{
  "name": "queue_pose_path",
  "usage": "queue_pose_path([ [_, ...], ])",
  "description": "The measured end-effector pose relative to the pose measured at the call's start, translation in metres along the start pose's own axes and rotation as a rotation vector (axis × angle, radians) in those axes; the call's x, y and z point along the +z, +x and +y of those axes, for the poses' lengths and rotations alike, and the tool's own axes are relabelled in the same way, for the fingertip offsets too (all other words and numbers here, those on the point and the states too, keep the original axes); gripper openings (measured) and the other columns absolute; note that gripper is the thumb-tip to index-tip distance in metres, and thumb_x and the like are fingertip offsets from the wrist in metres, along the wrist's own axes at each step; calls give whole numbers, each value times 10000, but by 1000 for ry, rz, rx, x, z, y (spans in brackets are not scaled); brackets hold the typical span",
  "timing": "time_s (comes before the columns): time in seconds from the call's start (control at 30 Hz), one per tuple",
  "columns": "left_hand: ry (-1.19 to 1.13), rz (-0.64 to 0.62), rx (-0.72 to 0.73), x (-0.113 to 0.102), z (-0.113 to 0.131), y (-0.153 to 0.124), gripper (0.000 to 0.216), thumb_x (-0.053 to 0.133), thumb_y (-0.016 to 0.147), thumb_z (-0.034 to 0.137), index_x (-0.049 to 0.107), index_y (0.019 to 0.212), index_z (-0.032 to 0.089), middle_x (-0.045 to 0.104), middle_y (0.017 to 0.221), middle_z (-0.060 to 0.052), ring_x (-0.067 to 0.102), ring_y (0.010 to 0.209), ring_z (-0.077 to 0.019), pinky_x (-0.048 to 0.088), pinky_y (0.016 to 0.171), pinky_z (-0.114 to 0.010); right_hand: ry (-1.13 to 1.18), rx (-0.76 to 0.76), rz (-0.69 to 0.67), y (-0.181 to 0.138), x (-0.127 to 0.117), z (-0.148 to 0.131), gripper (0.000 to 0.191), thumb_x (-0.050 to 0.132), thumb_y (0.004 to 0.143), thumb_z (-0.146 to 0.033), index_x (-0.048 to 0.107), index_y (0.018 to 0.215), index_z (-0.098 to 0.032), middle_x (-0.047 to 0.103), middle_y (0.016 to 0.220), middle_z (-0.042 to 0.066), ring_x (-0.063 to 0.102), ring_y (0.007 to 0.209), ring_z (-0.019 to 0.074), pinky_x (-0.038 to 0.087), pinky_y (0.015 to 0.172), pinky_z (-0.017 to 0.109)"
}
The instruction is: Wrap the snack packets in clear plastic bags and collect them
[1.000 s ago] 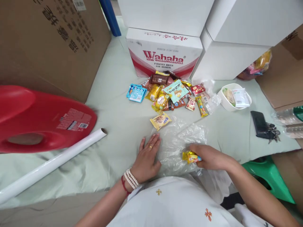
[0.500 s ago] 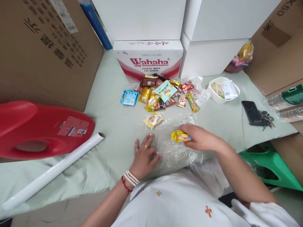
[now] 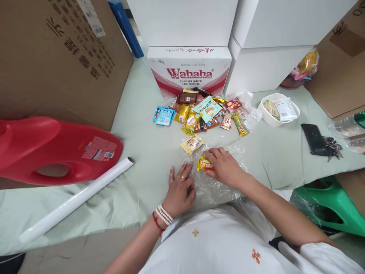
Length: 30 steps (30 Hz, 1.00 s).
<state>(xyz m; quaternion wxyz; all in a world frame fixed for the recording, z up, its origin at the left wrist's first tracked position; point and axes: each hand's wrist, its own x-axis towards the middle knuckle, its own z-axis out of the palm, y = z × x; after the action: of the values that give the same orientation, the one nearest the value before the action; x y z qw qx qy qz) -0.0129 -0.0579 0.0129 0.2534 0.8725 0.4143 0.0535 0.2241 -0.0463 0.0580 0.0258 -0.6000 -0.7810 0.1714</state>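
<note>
My right hand (image 3: 228, 167) is closed over a small yellow snack packet (image 3: 204, 163), low over a clear plastic bag (image 3: 212, 188) spread flat on the cloth. The packet's left end pokes out from the fingers. To its left, my left hand (image 3: 180, 190) lies with fingers apart at the bag's left edge, apparently touching it. Just beyond the hands, a pale yellow biscuit packet (image 3: 192, 144) lies at the bag's far edge. Further back is a pile of mixed wrapped snacks, with a light green packet (image 3: 208, 108) on top and blue packets (image 3: 164, 116) at its left.
Behind the pile stands a Wahaha carton (image 3: 189, 72). A white bowl (image 3: 265, 114) with packets sits at right, near a black phone (image 3: 312, 140) and keys (image 3: 332, 146). At left are a red jug (image 3: 68, 148) and a white roll (image 3: 76, 199).
My right hand has moved left and brought the yellow packet closer to my left hand, just below the biscuit packet. The whole view has shifted slightly. My left hand stays beside the bag.
</note>
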Motion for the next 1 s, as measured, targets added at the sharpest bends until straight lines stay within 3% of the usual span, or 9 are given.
queue_pose_path([
  [0.07,-4,-2,0,-1,-4,-2,121,544,756,136,584,843,210,354,1680,-145,268,1582,-349,120,1230,-731,-69,-32,-25,-2,6,-4,635,741,911,-438,517,1441,-169,589,1330,187,499,1210,366,442,962,466],
  [0.27,-3,29,30,0,-16,-8,569,505,708,121,534,1273,169,349,1666,-218,326,1561,-332,51,1240,-716,-150,-179,-42,-2,16,17,487,646,972,-310,552,1424,-154,621,1295,176,514,1196,347,428,998,478],
  [0.37,8,43,91,1,-19,-11,807,518,689,143,409,1488,179,286,1692,-220,293,1571,-357,8,1225,-731,-100,-265,-16,0,9,29,584,680,951,-320,505,1488,-171,584,1403,176,463,1325,354,350,1136,545],
  [0.47,-1,34,191,-3,-27,-17,892,533,662,152,392,1540,210,205,1725,-189,222,1592,-379,-1,1221,-738,22,-302,42,-15,-7,37,676,667,963,-393,423,1560,-192,487,1537,185,404,1428,351,285,1210,594],
  [0.6,-20,-48,323,-14,-44,-25,835,565,665,169,500,1491,276,237,1729,-115,253,1582,-381,-3,1246,-710,201,-288,87,-71,-10,48,758,679,940,-502,389,1586,-231,502,1521,181,450,1415,341,413,1169,552],
  [0.67,-1,-62,340,-16,-50,-25,741,590,742,205,529,1473,309,329,1697,-104,341,1548,-367,-9,1250,-703,187,-296,66,-100,6,55,757,720,899,-538,461,1544,-236,536,1489,180,463,1413,361,425,1164,580],
  [0.73,32,-42,309,-15,-51,-21,581,599,860,277,570,1437,337,438,1642,-98,438,1493,-344,21,1249,-695,135,-280,71,-120,26,62,601,697,930,-476,559,1467,-244,571,1457,174,487,1396,364,432,1152,612],
  [0.87,100,48,164,-14,-42,-4,375,526,999,368,655,1351,363,509,1593,-90,575,1361,-313,221,1181,-647,241,-273,50,-118,41,70,244,584,1011,-335,707,1204,-252,635,1367,140,548,1328,313,450,1131,577],
  [1.0,88,98,76,-19,-32,15,378,442,1040,379,686,1330,382,490,1609,-59,620,1256,-288,375,1039,-544,496,-258,-61,-95,2,77,270,433,1072,-302,691,1050,-224,719,1095,108,654,1085,228,537,972,408],
])
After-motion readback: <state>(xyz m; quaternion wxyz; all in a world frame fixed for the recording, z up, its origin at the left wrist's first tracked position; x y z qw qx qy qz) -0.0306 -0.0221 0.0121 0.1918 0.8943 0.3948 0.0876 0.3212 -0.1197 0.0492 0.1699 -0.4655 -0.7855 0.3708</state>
